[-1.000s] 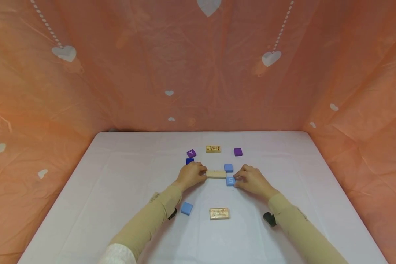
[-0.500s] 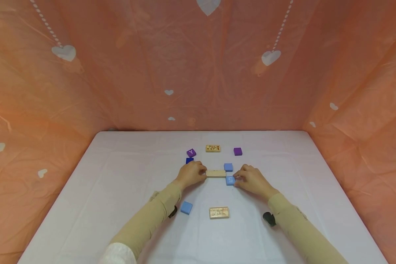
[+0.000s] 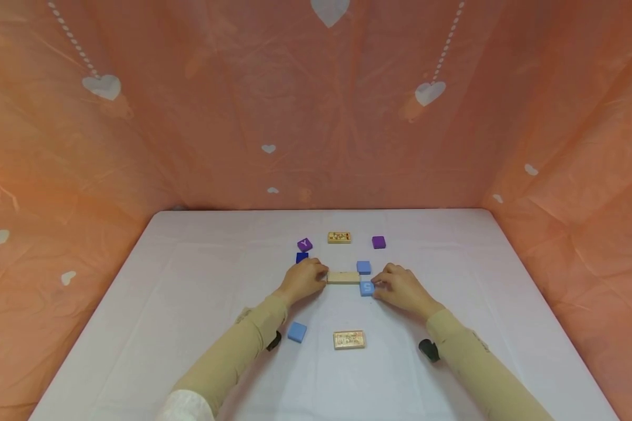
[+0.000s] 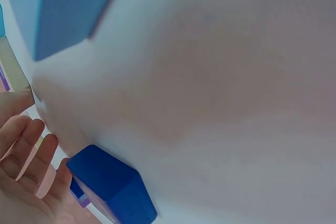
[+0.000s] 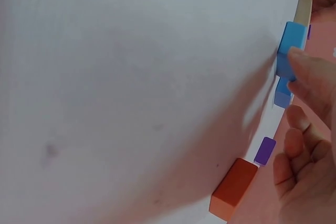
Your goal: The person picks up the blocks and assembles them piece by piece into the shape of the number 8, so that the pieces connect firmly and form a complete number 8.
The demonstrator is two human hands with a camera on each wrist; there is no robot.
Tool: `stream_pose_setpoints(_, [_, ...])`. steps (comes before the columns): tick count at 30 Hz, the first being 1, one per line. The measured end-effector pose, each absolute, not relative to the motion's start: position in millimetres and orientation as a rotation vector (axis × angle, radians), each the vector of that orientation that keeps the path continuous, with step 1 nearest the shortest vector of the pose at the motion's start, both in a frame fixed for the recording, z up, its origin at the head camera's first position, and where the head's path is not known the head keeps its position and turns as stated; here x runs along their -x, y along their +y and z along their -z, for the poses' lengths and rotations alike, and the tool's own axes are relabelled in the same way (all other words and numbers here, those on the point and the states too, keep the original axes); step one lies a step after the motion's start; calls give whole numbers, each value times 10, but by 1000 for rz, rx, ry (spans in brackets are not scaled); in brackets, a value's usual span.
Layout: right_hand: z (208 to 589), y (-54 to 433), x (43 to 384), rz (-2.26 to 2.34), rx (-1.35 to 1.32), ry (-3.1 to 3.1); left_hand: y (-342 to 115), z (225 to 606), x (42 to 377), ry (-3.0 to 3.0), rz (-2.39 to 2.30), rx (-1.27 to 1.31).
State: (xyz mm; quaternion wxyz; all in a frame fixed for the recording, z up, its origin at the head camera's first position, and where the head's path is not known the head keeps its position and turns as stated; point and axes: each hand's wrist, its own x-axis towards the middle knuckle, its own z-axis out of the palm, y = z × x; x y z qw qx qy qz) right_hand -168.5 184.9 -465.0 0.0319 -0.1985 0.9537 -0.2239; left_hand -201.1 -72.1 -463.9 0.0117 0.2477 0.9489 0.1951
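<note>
Behind the left hand (image 3: 302, 278), on the person's side, lies a plain light-blue square block (image 3: 297, 332). The left hand pinches the left end of a pale wooden bar (image 3: 343, 278); the right hand (image 3: 403, 289) pinches a white-marked light-blue square block (image 3: 366, 288), which seems to meet the bar's right corner. Uneven pushing could skew them. Just beyond the left hand, a dark-blue square block (image 3: 302, 256) might get knocked by its knuckles.

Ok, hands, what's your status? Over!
Left hand holds wooden block, left end. Right hand pinches marked blue block by the right end. Plain blue block close beyond, may crowd it.
</note>
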Motion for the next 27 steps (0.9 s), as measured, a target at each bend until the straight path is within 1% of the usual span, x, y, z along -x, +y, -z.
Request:
stream_pose_setpoints(7, [4654,1854,1688,678,613,2945,-782,4629,2027,3006,-616,-831])
stream_pose_setpoints(10, [4654,1855,1691,678,613,2944,-831,4616,2048,3070,-614,-815])
stream_pose_setpoints(18, [4647,1851,1684,678,600,2936,-1017,4591,2133,3208,-565,-656])
stream_pose_setpoints(27, [4649,1853,1689,686,609,2936,-1172,4625,2179,3197,-503,-473])
